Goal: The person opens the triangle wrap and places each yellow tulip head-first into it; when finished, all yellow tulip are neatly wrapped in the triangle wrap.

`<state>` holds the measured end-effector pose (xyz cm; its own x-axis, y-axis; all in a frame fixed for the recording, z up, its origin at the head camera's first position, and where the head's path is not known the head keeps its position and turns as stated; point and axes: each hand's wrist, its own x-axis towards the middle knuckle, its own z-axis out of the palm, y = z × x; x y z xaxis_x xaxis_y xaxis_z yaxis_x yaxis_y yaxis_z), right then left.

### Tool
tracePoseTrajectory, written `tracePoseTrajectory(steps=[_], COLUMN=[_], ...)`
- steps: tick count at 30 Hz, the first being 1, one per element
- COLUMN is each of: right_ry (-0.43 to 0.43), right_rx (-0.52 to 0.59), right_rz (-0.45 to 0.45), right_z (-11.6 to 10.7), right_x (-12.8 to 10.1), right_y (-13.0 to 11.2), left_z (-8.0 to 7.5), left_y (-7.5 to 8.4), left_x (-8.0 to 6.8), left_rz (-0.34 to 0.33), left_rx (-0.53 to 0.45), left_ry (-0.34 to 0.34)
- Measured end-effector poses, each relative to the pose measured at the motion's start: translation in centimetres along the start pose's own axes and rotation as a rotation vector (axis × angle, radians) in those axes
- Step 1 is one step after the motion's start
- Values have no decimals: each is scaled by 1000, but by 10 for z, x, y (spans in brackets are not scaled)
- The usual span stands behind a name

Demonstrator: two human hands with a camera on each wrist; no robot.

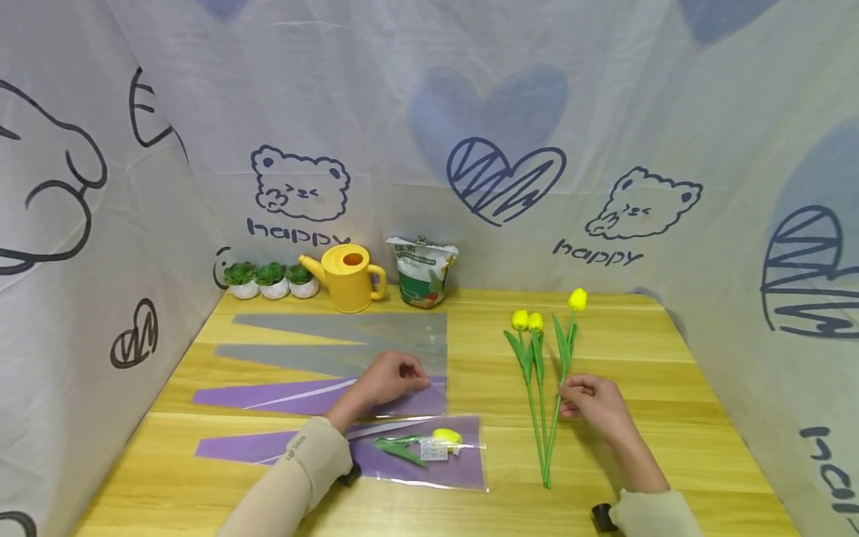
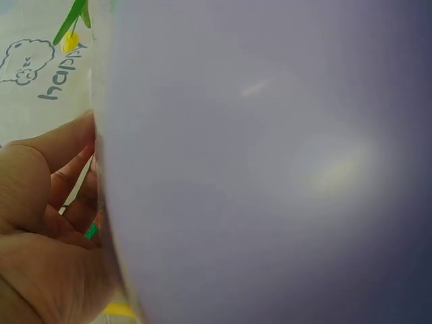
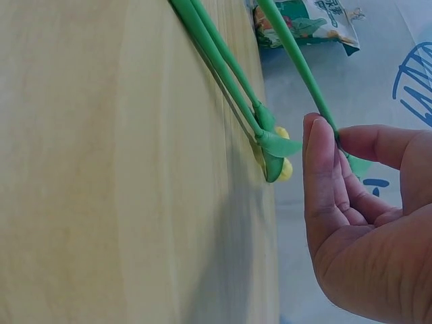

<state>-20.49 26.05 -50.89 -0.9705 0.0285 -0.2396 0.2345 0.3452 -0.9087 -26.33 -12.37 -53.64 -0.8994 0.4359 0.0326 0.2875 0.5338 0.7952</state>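
Right now the right hand [image 1: 593, 406], at lower right of the head view, pinches the green stem of one yellow tulip [image 1: 577, 300] between thumb and fingertips [image 3: 320, 145]; that stem slants up toward centre right, beside two more tulips [image 1: 527, 321] lying on the wooden table [image 1: 671, 447]. At lower centre, the left hand [image 1: 389, 380] grips the edge of a purple cellophane sleeve [image 1: 302, 395]. Just below it lies a second sleeve holding a wrapped tulip [image 1: 446, 435]. A yellow watering can [image 1: 347, 277] stands at upper left of the table.
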Motion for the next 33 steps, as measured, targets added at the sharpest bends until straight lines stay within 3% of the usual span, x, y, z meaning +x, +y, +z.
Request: tracePoseTrajectory(steps=[16, 25, 33], right_ry=[-10, 39, 90], right_rx=[24, 66, 115], right_rz=[-15, -40, -71], right_z=[7, 18, 25], right_x=[2, 8, 11], right_y=[-4, -12, -20], left_z=[2, 4, 8], left_y=[6, 7, 8], left_x=[-1, -1, -1], left_rz=[83, 60, 189], left_rx=[102, 94, 177], left_ry=[-16, 3, -121])
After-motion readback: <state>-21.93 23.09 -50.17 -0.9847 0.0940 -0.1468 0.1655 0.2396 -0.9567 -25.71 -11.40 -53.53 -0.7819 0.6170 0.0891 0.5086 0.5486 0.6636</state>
